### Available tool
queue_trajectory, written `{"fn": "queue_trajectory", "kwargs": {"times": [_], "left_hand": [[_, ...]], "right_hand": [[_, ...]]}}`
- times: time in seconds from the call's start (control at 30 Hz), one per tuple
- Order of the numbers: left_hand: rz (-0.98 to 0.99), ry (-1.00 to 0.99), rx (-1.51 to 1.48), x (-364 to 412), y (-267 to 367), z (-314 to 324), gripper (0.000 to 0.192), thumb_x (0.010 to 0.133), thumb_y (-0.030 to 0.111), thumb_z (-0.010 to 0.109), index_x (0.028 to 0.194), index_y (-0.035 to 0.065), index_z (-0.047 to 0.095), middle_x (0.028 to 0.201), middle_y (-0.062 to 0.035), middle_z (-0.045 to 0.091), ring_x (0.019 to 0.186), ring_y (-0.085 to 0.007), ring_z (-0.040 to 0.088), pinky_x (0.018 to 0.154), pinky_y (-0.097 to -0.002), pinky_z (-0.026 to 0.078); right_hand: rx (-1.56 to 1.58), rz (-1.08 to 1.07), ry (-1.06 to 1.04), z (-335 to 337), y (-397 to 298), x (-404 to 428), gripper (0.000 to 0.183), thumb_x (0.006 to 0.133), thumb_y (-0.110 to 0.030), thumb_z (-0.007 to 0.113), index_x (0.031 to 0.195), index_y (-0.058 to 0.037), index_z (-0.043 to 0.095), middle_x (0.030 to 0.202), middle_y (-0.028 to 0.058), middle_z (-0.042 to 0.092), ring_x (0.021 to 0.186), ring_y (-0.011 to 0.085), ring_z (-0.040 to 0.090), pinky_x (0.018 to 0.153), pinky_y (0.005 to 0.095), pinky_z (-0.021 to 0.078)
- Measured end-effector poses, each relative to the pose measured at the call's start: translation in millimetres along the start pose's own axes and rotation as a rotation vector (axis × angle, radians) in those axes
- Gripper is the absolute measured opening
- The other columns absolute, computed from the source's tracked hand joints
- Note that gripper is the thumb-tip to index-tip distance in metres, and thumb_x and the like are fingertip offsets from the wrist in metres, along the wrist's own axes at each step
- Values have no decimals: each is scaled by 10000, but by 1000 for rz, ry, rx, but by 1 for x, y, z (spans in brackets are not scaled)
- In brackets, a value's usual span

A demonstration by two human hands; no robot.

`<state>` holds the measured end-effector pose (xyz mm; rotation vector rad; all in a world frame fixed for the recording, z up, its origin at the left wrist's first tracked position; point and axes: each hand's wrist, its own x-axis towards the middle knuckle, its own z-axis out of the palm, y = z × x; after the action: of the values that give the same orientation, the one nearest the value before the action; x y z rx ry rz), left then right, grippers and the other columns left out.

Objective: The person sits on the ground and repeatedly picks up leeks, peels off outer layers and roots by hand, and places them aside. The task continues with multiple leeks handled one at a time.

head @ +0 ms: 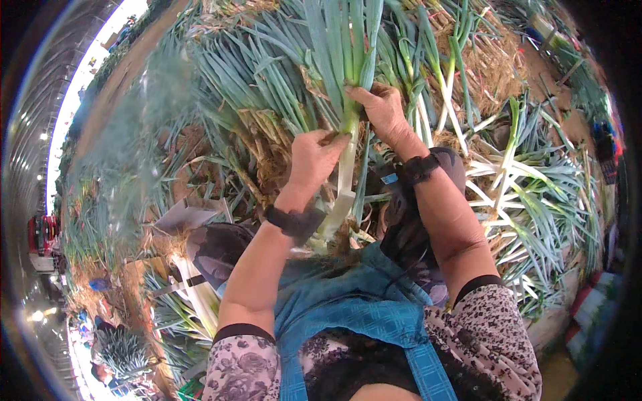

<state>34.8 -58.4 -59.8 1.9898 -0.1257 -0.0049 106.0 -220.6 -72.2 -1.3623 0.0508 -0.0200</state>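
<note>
A large green onion [347,160] stands upright before me, its white stalk down between my knees and its long green leaves pointing away. My left hand [317,158] pinches the stalk's side with thumb and fingertips. Slightly higher, my right hand [383,113] grips the onion where the leaves fan out; its curled fingers are partly hidden. Unpeeled green onions [261,135] with brown outer skins lie beyond my left hand. White-stalked onions [506,185] are piled to the right of my right forearm.
A metal plate [188,218] stands beside my left knee. Below it, a bundle of white-stalked onions [195,288] rests in a holder with a dark strap. More onions with stringy roots [486,65] lie at the upper right. Crates [594,311] stand at the lower right.
</note>
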Motion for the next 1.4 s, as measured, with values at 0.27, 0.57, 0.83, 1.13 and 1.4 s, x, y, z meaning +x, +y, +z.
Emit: {"fn": "queue_trajectory", "kwargs": {"times": [0.27, 0.57, 0.83, 1.13, 1.4], "left_hand": [[-241, -227, 38, -7, -81, -1, 161, 772, 141, 711, 855, 6, 681, 688, -38, 615, 620, -120, 560, 600, -276, 471], [-367, -235, 434, -68, -119, -8, 365, 702, 194, 763, 1034, 106, 642, 755, -130, 642, 706, -320, 632, 646, -400, 482], [595, -97, 695, -57, -41, 25, 441, 690, 213, 737, 1104, 107, 629, 998, -72, 546, 943, -313, 513, 797, -419, 448], [681, -457, 814, -101, -84, 15, 112, 668, 81, 602, 773, 49, 624, 804, -118, 582, 834, -316, 553, 752, -406, 470], [257, -449, 203, -104, -27, -47, 461, 807, 184, 690, 1220, 19, 568, 1116, -201, 626, 1117, -290, 577, 930, -340, 443]], "right_hand": [[504, 186, -110, -8, -12, -6, 288, 861, -145, 675, 1099, 7, 619, 943, 64, 654, 778, 172, 617, 690, 317, 490], [549, 17, -52, -12, -4, 5, 313, 857, -143, 694, 1096, 29, 587, 943, 107, 660, 765, 211, 657, 652, 348, 564], [474, -33, 195, 11, -3, 7, 307, 851, -187, 718, 1038, 19, 589, 869, 115, 661, 630, 210, 653, 524, 330, 531], [493, -170, 446, -21, 3, 32, 291, 901, -177, 652, 1086, 17, 541, 967, 125, 632, 753, 252, 654, 561, 409, 601], [564, 0, 398, -46, -16, 30, 298, 945, -198, 590, 1168, -19, 508, 1045, 140, 632, 798, 319, 662, 615, 453, 586]]}}
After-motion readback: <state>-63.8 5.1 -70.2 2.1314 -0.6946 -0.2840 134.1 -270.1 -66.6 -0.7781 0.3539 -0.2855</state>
